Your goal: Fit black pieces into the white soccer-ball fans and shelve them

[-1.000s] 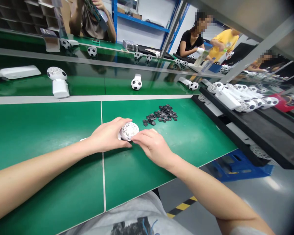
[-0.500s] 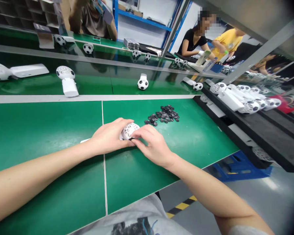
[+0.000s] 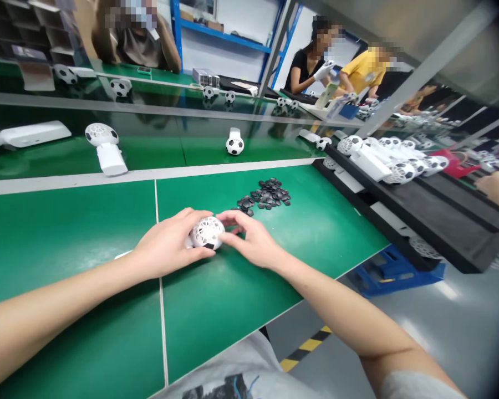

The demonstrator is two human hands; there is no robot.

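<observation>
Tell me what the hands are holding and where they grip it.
Both hold a white lattice ball-shaped shell: the left hand cups its left side, the right hand pinches its right edge with the fingertips.

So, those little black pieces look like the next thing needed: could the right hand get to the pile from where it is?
Probably yes. The right hand rests at the white ball-shaped shell, and the pile of black pieces lies just beyond it on bare green mat.

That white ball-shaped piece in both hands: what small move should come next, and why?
Probably reach the right hand to the pile of small black pieces for another one. The left hand grips the white lattice ball, which shows only one dark patch, and the right fingers seem empty.
</observation>
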